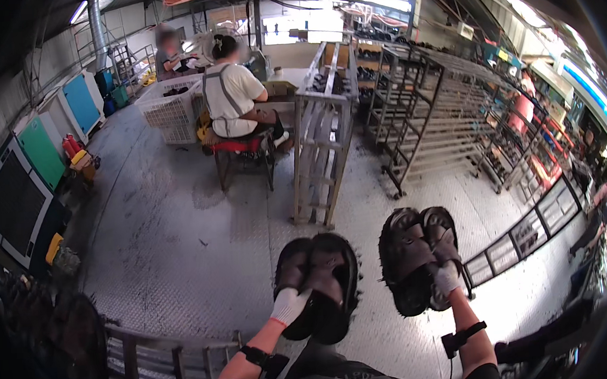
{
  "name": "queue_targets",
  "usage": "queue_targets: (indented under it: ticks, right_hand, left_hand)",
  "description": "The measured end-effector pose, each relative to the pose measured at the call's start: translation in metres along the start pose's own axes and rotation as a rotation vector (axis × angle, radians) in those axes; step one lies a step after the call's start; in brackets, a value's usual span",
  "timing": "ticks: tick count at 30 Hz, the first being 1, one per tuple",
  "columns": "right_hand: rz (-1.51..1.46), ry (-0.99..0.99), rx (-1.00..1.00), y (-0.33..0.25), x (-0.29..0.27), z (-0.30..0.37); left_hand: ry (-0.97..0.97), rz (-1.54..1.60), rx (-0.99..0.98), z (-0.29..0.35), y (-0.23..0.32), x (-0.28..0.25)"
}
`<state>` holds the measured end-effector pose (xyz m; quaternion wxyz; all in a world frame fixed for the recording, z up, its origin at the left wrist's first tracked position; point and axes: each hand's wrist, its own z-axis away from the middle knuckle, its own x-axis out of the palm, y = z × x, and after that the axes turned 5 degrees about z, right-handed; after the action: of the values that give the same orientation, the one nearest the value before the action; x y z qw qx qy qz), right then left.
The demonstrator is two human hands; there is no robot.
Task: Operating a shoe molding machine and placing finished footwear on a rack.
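My left hand (291,306), in a white knit glove, grips a pair of dark brown slide sandals (332,275) held side by side with their toes pointing away. A second, similar pair of sandals (408,256) is in my right hand (446,279), which wears a white glove too. Both pairs hang above the metal floor, apart from each other. Ragged bits stick out along the sole edges. The fingers of both hands are partly hidden by the sandals. Each forearm carries a black strapped device.
Ahead stands a tall metal rack (324,128); wheeled racks (446,109) fill the right. A low metal frame (525,234) lies to the right, another rack (168,361) at lower left. A person (233,96) sits on a stool beside a white crate (168,111); another works beyond.
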<state>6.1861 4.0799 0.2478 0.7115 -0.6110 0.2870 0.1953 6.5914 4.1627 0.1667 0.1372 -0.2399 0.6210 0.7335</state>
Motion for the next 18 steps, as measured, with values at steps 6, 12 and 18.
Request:
queue_targets:
  ticks: [6, 12, 18]
  right_hand:
    - [0.092, 0.145, -0.456, -0.066, -0.071, -0.26]
    - [0.502, 0.392, -0.702, -0.223, -0.084, -0.469]
    - [0.37, 0.378, -0.902, -0.327, -0.067, -0.671]
  left_hand:
    - [0.228, 0.121, 0.205, -0.197, 0.171, -0.016]
    - [0.66, 0.3, 0.74, -0.387, 0.261, -0.033]
    - [0.455, 0.425, 0.232, -0.49, 0.343, -0.044]
